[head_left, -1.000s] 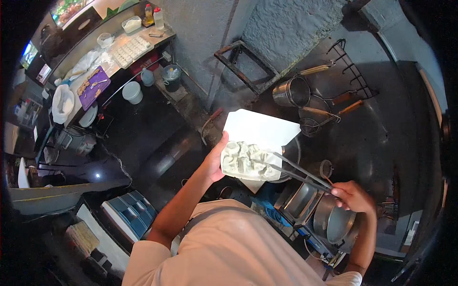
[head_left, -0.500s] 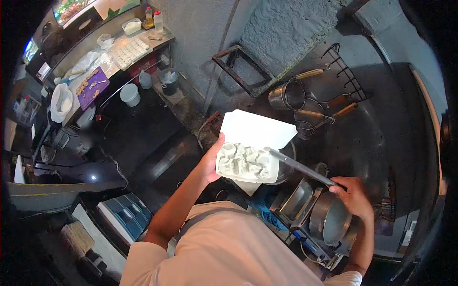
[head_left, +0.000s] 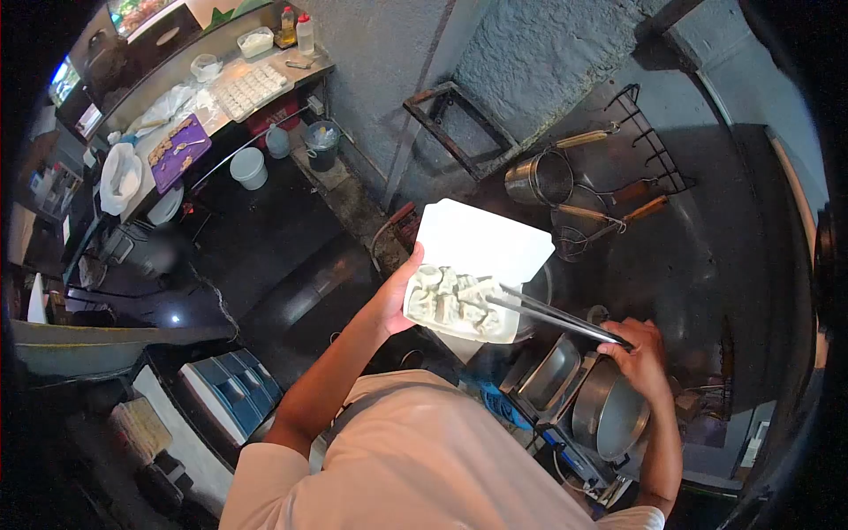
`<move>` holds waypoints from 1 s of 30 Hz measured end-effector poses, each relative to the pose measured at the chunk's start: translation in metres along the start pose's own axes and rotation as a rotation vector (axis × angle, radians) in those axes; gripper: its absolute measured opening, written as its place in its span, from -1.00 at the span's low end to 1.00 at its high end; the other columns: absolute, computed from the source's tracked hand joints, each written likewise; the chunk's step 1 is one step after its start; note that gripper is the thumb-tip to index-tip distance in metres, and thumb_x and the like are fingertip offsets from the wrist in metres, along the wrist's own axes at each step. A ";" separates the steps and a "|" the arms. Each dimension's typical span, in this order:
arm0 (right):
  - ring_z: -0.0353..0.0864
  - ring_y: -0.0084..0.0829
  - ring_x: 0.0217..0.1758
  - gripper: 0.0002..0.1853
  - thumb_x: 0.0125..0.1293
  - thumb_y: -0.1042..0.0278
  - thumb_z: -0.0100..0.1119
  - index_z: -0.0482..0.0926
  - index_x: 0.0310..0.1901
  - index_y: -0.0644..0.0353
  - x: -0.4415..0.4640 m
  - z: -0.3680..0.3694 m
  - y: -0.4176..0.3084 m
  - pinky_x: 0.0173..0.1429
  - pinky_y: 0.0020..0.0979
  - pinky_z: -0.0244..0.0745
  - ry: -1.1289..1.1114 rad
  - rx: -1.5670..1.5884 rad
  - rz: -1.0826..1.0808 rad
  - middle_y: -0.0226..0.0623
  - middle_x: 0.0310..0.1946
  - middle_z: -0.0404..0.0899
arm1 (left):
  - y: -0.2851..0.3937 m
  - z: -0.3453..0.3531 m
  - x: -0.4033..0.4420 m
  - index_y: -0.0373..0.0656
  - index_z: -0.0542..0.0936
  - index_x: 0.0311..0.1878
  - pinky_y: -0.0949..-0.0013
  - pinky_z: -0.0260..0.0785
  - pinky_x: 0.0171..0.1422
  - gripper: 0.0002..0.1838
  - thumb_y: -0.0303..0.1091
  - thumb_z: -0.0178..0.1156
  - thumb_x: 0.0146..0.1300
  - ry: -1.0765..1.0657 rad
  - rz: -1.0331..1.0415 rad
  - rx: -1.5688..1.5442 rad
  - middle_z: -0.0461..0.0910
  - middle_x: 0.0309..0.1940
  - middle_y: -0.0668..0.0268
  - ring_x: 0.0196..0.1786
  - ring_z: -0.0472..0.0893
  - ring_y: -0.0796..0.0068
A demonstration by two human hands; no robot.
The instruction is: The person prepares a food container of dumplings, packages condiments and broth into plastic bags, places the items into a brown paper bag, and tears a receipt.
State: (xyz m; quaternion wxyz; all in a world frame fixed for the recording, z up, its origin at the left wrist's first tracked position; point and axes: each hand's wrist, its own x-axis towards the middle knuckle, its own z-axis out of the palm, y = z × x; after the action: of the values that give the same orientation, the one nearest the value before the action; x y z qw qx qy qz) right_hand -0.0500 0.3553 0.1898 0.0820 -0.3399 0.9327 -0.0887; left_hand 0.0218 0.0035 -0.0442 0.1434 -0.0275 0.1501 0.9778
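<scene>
My left hand (head_left: 399, 299) grips the left side of a white takeout box (head_left: 481, 238), whose lid is folded open away from me. Several pale dumplings (head_left: 449, 299) sit in its lower half, mostly toward the left and middle. From the right, my right hand (head_left: 639, 355) is closed around the dark handle end of metal tongs (head_left: 565, 320). The tongs' tips reach into the box and touch the dumplings at the right; I cannot tell whether they pinch one.
A steel pot (head_left: 609, 411) and a rectangular metal pan (head_left: 549, 371) stand below my right hand. Wire strainers (head_left: 572, 237) hang ahead. At the far left, a worktable holds a tray of dumplings (head_left: 252, 91) and a purple board (head_left: 180, 155). White buckets (head_left: 249, 168) stand below it.
My right hand has moved left and slightly down, turning over more. The tongs' tips have dropped lower in the box against the dumplings. My left hand still holds the box.
</scene>
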 end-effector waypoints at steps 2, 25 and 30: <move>0.62 -0.31 -0.28 -0.62 0.11 0.32 0.52 0.74 0.00 0.10 -0.001 0.002 0.000 0.02 -0.24 0.35 0.112 -0.203 -0.130 -0.30 -0.32 0.71 | 0.001 -0.001 0.002 -0.25 0.24 0.54 0.07 0.28 0.55 -0.10 0.38 -0.09 0.47 -0.001 0.003 0.009 0.38 0.47 0.06 0.47 0.44 0.17; 0.56 -0.34 -0.32 -0.58 0.11 0.33 0.48 0.72 0.05 0.16 0.021 0.019 -0.071 -0.12 -0.24 0.27 0.270 -0.280 -0.263 -0.37 -0.35 0.64 | 0.005 0.026 0.012 -0.20 0.34 0.49 0.14 0.36 0.49 -0.12 0.41 -0.08 0.45 0.021 0.112 0.024 0.47 0.41 0.12 0.39 0.52 0.21; 0.56 -0.34 -0.35 -0.58 0.14 0.29 0.46 0.70 0.07 0.15 0.032 0.038 -0.070 -0.13 -0.24 0.27 0.264 -0.327 -0.293 -0.38 -0.37 0.63 | -0.002 0.020 0.017 -0.16 0.35 0.49 0.13 0.37 0.47 -0.13 0.42 -0.07 0.45 0.060 0.080 0.021 0.48 0.41 0.12 0.39 0.52 0.22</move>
State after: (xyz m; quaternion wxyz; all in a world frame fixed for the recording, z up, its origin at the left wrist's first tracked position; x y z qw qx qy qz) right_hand -0.0229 0.2781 0.1652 -0.1104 -0.4655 0.8781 0.0087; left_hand 0.0052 0.0157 -0.0270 0.0998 -0.0494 0.1655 0.9799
